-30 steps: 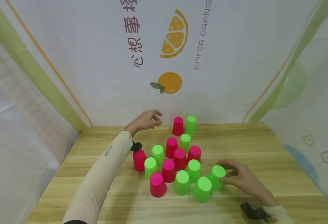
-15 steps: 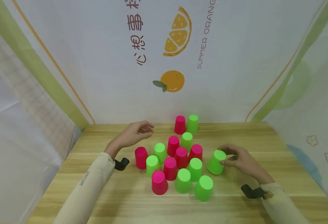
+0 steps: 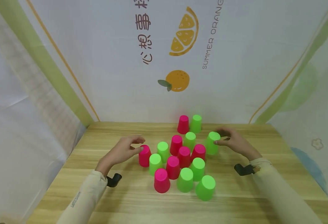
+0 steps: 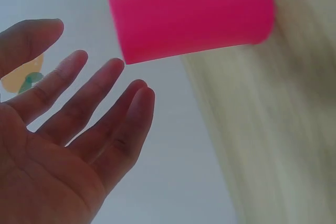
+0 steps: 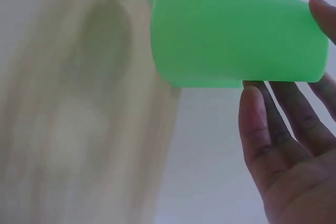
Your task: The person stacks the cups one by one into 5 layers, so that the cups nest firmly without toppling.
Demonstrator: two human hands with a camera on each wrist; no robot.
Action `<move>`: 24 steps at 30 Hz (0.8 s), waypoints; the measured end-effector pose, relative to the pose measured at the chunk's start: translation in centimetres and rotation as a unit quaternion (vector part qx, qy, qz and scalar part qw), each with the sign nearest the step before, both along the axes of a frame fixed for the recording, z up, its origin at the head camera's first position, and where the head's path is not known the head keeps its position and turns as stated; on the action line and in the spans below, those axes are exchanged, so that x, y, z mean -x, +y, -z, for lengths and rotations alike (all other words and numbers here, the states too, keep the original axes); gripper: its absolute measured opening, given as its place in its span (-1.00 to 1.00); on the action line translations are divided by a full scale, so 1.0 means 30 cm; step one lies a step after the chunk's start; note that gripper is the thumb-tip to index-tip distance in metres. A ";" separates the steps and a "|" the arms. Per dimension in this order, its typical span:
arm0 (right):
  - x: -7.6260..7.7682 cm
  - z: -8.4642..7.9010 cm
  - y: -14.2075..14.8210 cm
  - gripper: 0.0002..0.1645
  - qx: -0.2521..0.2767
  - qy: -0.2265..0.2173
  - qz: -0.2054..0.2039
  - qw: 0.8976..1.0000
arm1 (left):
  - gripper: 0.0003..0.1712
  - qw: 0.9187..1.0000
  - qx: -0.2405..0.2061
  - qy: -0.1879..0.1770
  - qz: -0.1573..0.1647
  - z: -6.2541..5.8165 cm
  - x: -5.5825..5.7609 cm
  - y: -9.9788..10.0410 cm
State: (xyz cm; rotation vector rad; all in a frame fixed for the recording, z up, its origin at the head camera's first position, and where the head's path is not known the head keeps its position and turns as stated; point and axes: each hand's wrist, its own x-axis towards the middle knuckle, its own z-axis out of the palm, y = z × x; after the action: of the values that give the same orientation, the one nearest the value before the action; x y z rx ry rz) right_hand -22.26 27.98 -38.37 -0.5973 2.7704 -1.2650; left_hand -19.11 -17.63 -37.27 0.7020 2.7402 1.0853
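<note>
My right hand (image 3: 236, 143) holds an upside-down green cup (image 3: 211, 145) at the right of the group, beside another green cup (image 3: 190, 139). In the right wrist view, the thumb lies near the closed end of this green cup (image 5: 236, 30) and fingers sit along its side. At the group's left edge, my left hand (image 3: 121, 151) is by an upside-down pink cup (image 3: 144, 158), its thumb overlapping the cup top in the head view. The left wrist view shows that hand (image 4: 58, 156) with fingers extended and spread, fingertips close to the pink cup (image 4: 194, 17).
Several more green and pink cups stand upside down in the middle of the wooden table (image 3: 105, 205). A pink cup (image 3: 183, 125) and a green cup (image 3: 196, 124) stand at the back, before a white printed curtain (image 3: 231, 87). Cloth also hangs at both sides.
My right hand has carried the green cup from the near right toward the back. My left hand has come from the back of the table to the pink cup at the left.
</note>
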 end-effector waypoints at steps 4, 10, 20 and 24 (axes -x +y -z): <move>0.060 -0.052 -0.026 -0.49 -0.010 0.018 0.003 1.000 | -0.62 1.000 -0.004 0.000 -0.003 0.038 -0.009 -0.011; 0.135 -0.119 -0.093 -0.48 -0.011 0.007 0.003 1.000 | -0.55 0.999 -0.026 -0.024 -0.011 0.087 -0.018 -0.018; 0.219 -0.201 -0.225 -0.50 -0.001 -0.003 0.004 1.000 | -0.41 0.998 -0.042 -0.046 -0.032 0.099 -0.014 -0.002; 0.246 -0.216 -0.279 -0.49 0.006 -0.012 -0.002 1.000 | -0.42 0.998 -0.038 -0.040 -0.030 0.101 -0.010 0.001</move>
State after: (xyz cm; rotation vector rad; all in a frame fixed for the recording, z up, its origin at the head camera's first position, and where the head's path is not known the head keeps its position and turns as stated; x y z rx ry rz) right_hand -29.64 19.62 -31.90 -0.5838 2.7429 -1.2803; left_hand -18.81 -17.59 -40.31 0.5743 2.6808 1.2099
